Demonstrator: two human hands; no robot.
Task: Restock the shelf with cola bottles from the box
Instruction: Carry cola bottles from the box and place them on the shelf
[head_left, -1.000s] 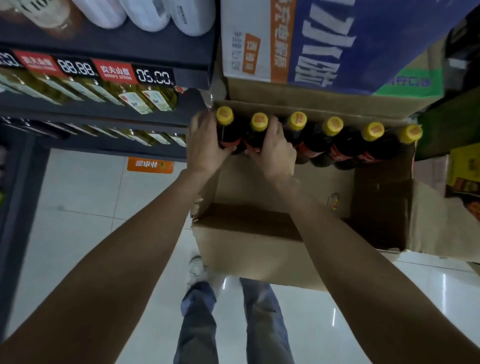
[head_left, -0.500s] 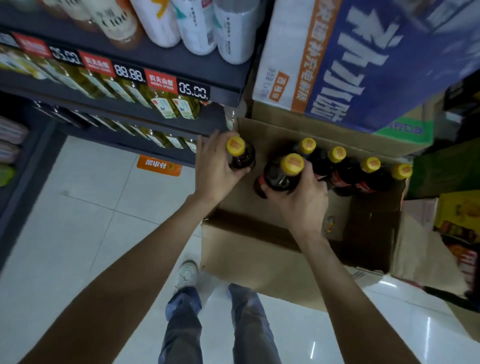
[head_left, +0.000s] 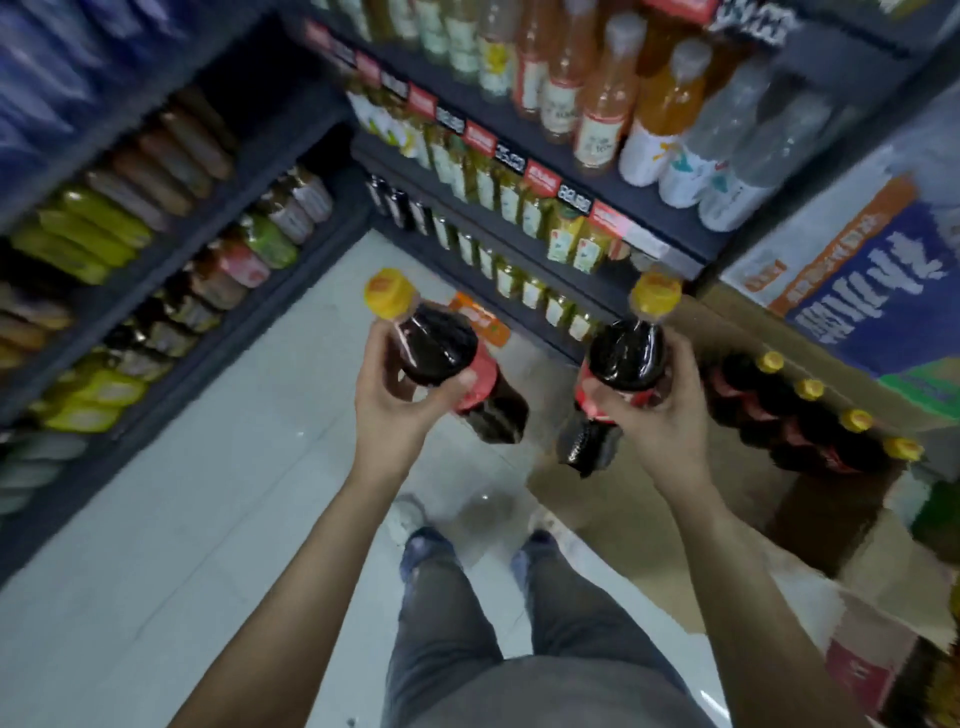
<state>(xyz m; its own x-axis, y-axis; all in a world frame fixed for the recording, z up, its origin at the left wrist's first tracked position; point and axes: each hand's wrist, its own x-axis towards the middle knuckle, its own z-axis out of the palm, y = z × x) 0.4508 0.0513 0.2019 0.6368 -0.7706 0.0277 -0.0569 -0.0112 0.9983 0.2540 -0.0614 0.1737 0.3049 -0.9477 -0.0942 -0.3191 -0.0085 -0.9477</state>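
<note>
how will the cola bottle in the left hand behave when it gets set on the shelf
The cola bottle looks full of dark liquid, so probably heavy for its size. Its body is tall and narrow, so it may tip if set down carelessly. The left hand wraps its smooth upper body, which could be somewhat slippery.

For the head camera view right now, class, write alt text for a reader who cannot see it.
A person holds a yellow-capped cola bottle in each hand, the left hand gripping the left bottle and the right hand gripping the right bottle. Four more bottles stand in an open cardboard box at right, with stocked drink shelves ahead.
</note>
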